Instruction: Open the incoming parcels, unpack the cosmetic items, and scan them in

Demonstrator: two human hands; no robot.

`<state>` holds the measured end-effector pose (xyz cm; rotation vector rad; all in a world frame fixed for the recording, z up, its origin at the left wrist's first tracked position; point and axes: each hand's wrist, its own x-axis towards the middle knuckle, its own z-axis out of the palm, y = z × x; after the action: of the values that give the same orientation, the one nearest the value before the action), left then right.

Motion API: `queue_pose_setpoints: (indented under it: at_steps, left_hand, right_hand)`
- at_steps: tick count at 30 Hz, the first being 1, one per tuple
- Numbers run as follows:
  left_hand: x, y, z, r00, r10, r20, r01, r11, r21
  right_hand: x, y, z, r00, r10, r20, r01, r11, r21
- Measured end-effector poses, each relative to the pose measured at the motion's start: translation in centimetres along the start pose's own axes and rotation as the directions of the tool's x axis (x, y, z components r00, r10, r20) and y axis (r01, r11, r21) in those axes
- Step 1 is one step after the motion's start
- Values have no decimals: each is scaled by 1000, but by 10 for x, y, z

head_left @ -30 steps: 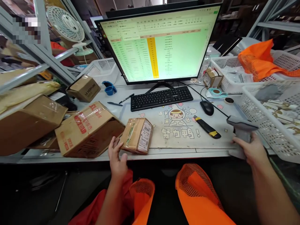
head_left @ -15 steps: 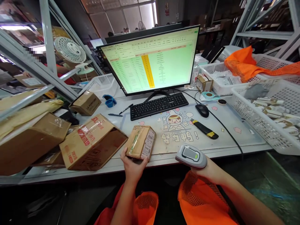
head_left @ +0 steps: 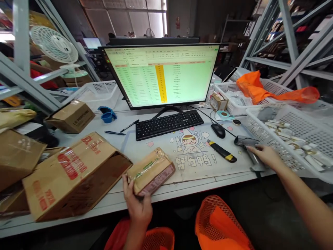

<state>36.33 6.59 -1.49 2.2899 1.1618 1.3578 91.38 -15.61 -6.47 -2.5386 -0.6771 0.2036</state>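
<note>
My left hand [head_left: 137, 205] grips the near left end of a small taped cardboard box [head_left: 149, 166], thumb at the front and fingers at the side. The box sits tilted near the desk's front edge, with a label on its near side. Over on the right, my right hand [head_left: 266, 156] is around the handle of a grey barcode scanner [head_left: 251, 146], its head pointing left, at the desk beside a white basket. A black and yellow utility knife [head_left: 222, 151] lies on the desk mat [head_left: 192, 172] between the two hands.
A larger open carton [head_left: 75, 170] lies left of the small box, with more cartons beyond. Behind are a keyboard [head_left: 169, 125], mouse [head_left: 218, 130] and monitor [head_left: 166, 76]. White baskets [head_left: 283, 139] line the right side. Pens and a blue cup-like item [head_left: 108, 114] lie left.
My right hand has carried the scanner from the front edge to the right, near the basket. The small box in my left hand has turned and tilted. The view has shifted.
</note>
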Motion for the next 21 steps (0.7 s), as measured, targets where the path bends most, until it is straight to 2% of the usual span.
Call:
queue_pose_setpoints:
  at_steps: [1,3,4,5,6,7,10,12,13,16,18,19,21]
  left_hand:
    - [3,1,-1,998,-70,1,70,997,-29]
    - [12,1,1,983,-181,-10,180,981,-71]
    - [18,0,4,977,-213,-26,210,974,-80]
    - [26,0,7,972,-232,-43,228,970,-81]
    - [33,-1,11,969,-242,-55,238,968,-80]
    - [42,-1,14,966,-252,-51,247,965,-84]
    - [61,-3,16,955,-292,49,296,947,-126]
    - [66,-1,9,954,-279,110,293,945,-148]
    - [65,3,4,963,-248,105,260,957,-130]
    - [57,28,-3,999,-19,-31,21,999,46]
    - [51,52,4,983,174,-65,-161,971,176]
    - [48,63,10,971,235,-28,-224,949,221]
    - [45,82,26,960,269,78,-280,917,285]
  right_hand:
    - [-1,-13,0,998,-8,-66,3,997,-71]
    - [-6,-57,5,981,-103,-164,81,987,-139]
    - [-7,-87,11,975,-172,-142,157,981,-113]
    - [-7,-120,20,962,-269,-51,266,962,-68]
    - [-4,-154,31,925,-375,69,378,925,-31]
    - [1,-187,43,886,-447,120,451,892,-8]
    - [21,-264,78,798,-580,166,586,810,16]
    - [29,-290,94,753,-632,183,641,767,14]
    - [32,-297,99,738,-648,188,658,753,9]
    - [33,-308,108,733,-658,174,670,742,-18]
    - [32,-316,110,741,-650,168,664,746,-40]
    - [31,-321,109,744,-646,172,662,748,-51]
    - [28,-324,102,751,-636,179,655,752,-72]
